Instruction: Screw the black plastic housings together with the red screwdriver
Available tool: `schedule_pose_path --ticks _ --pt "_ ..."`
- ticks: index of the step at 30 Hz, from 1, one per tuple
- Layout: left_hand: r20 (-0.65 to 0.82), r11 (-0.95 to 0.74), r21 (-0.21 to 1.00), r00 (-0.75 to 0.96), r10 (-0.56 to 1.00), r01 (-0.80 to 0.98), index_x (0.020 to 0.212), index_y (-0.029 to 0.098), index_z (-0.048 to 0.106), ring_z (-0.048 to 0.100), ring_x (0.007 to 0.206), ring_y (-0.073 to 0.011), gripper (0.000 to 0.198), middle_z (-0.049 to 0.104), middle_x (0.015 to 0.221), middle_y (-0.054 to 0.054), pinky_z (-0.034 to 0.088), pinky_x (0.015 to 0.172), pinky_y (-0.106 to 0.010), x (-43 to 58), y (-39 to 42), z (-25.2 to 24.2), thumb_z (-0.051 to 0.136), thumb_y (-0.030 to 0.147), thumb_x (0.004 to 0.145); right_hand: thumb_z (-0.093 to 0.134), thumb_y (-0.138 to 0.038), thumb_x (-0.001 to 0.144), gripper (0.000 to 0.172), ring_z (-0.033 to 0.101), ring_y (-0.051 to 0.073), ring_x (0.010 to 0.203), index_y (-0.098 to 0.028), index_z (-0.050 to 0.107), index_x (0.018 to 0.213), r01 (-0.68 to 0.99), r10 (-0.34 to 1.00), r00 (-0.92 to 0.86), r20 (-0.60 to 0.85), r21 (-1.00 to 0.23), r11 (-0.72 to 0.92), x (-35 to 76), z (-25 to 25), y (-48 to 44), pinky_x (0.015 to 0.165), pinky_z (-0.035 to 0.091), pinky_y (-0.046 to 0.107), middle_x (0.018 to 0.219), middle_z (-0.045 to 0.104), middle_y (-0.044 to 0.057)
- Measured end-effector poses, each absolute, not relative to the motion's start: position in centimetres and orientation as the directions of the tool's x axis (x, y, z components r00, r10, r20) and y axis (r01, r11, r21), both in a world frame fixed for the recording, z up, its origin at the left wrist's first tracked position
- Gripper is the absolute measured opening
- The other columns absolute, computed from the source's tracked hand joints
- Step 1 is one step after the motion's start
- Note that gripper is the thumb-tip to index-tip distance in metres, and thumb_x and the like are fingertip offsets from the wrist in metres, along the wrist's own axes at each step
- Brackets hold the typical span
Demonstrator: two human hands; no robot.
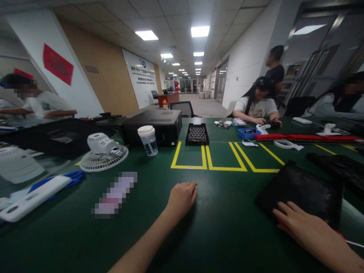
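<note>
My left hand (182,197) rests on the green table mat (222,231) with its fingers curled in. Whatever may be inside those fingers is hidden. At the right, my right hand (301,223) lies palm down at the near edge of a flat black panel (304,189). Red shows under its fingers and again by the wrist, where a thin metal shaft (355,243) sticks out to the right. This looks like a red-handled screwdriver, mostly covered by the hand.
Yellow tape boxes (189,167) mark the mat ahead, with a black tray (197,134) of small parts behind them. A lidded cup (148,140), a black computer case (150,127) and a white fan (104,153) stand left. A co-worker (257,102) sits across, right.
</note>
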State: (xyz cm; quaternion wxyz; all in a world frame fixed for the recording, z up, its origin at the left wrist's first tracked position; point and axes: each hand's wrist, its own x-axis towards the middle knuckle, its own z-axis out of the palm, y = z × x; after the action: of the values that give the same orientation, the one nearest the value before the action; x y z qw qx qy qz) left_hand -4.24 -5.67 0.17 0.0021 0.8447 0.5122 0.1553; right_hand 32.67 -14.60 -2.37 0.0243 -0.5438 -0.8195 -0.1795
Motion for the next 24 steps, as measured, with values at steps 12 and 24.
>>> schedule_pose_path --ticks 12,24 --pt "0.175 -0.437 0.193 0.407 0.896 0.879 0.112 0.019 0.054 0.058 0.085 -0.0178 0.052 0.064 0.094 -0.008 0.042 0.076 -0.03 -4.3 -5.6 0.8 0.021 0.05 0.087 0.05 -0.031 0.077 0.024 0.06 0.025 0.082 -0.013 0.061 0.091 0.831 0.846 -0.533 -0.026 0.173 0.528 18.4 2.9 -5.7 0.069 0.048 0.034 0.09 0.061 0.012" --pt "0.145 -0.368 0.177 0.346 0.927 0.913 0.129 0.015 0.034 0.053 0.098 -0.0241 0.067 0.057 0.11 -0.013 0.04 0.08 -0.033 -4.7 -4.8 0.0 0.047 0.053 0.075 0.039 -0.039 0.082 0.035 0.061 0.024 0.083 -0.014 0.061 0.092 0.791 0.794 -0.608 0.003 0.093 0.605 8.3 1.9 0.2 0.07 0.044 0.032 0.093 0.063 0.013"
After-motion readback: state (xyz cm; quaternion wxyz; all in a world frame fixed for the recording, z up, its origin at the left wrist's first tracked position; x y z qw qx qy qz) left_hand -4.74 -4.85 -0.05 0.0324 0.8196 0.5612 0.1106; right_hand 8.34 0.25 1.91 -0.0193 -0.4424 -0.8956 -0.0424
